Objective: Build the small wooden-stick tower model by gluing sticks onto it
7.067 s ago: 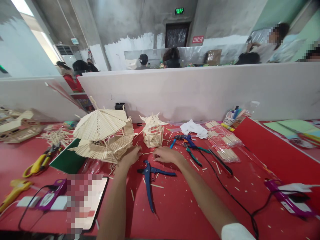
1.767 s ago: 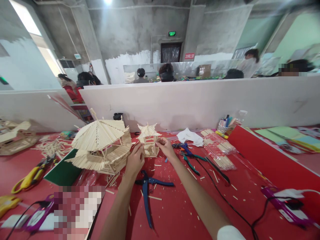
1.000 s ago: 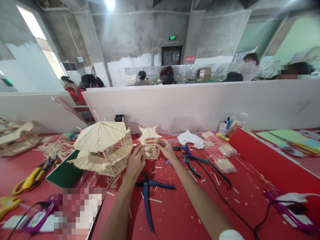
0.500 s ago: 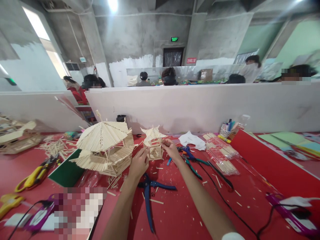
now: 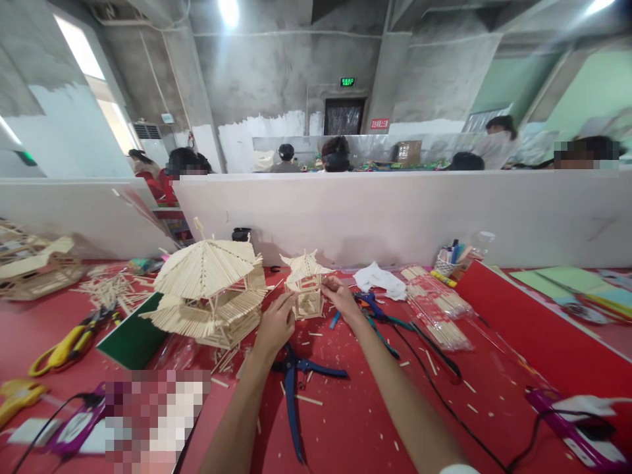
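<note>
A small pavilion model of pale wooden sticks (image 5: 309,305), with upturned roof corners, stands upright on the red table between my hands. My left hand (image 5: 277,320) has its fingers closed at the model's left side, near roof level. On the opposite side, my right hand (image 5: 340,299) pinches at a post just under the eave. Whether a loose stick is in the fingertips is too small to tell. Left of them stands a larger two-tiered stick pavilion (image 5: 206,266). A blue-handled cutter (image 5: 293,378) lies with its handles spread below my hands.
Bagged sticks (image 5: 439,309), a white cloth (image 5: 380,281), and tools with a black cable (image 5: 434,382) lie to the right. Yellow-handled scissors (image 5: 66,349), a green board (image 5: 133,332) and loose sticks (image 5: 111,289) are at left. A white partition (image 5: 395,210) runs behind; people sit beyond it.
The view has shifted slightly. Both hands stay at the small pavilion, with hardly any movement of the fingers.
</note>
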`<state>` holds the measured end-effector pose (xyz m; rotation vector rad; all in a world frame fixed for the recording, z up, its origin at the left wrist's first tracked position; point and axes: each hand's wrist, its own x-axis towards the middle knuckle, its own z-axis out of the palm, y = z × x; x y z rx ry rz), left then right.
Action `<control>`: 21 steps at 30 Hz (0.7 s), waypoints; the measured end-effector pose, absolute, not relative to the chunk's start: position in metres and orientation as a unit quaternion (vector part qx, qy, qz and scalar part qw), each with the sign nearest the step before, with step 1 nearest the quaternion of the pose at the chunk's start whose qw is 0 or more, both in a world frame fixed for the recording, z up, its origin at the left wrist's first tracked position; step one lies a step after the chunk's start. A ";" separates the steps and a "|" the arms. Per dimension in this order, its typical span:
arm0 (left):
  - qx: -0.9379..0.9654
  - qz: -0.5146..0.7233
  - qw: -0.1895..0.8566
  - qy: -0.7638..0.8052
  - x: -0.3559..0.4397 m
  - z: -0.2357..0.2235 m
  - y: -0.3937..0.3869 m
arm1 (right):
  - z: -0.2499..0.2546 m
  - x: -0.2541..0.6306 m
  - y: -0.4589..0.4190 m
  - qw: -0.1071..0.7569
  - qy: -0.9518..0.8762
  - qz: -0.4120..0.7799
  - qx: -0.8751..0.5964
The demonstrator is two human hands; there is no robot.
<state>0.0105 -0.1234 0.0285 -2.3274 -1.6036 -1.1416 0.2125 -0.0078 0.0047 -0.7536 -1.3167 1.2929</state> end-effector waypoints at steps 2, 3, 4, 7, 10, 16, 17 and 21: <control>-0.762 -0.380 0.049 -0.522 0.010 0.029 -0.123 | 0.005 0.212 -0.008 0.541 -0.555 0.547 -0.317; -0.762 -0.384 0.051 -0.520 0.010 0.030 -0.123 | 0.005 0.212 -0.008 0.540 -0.555 0.548 -0.316; -0.761 -0.387 0.053 -0.518 0.010 0.030 -0.123 | 0.005 0.212 -0.009 0.539 -0.555 0.549 -0.316; -0.761 -0.390 0.061 -0.515 0.009 0.029 -0.123 | 0.007 0.212 -0.011 0.537 -0.556 0.552 -0.313; -0.762 -0.385 0.074 -0.516 0.009 0.028 -0.122 | 0.009 0.211 -0.012 0.537 -0.557 0.552 -0.310; -0.763 -0.373 0.085 -0.521 0.009 0.029 -0.123 | 0.012 0.210 -0.014 0.536 -0.559 0.553 -0.307; -0.763 -0.373 0.085 -0.522 0.010 0.030 -0.123 | 0.012 0.211 -0.013 0.535 -0.559 0.554 -0.307; -0.759 -0.380 0.084 -0.521 0.010 0.032 -0.124 | 0.011 0.211 -0.013 0.531 -0.557 0.559 -0.309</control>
